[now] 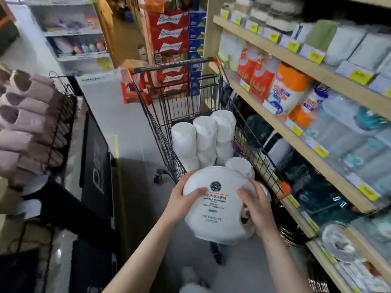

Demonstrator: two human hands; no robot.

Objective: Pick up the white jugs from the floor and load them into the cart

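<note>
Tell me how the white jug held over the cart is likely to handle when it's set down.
The white jug looks rigid: both hands, left and right, press its sides without visibly denting it. Its smooth, rounded body could slip or roll if laid sideways. Needing two hands suggests bulk, maybe some weight.

We see a labelled white jug (215,205) low in centre frame, more white jugs (204,136) stacked in the wire cart (160,132) above.
</note>
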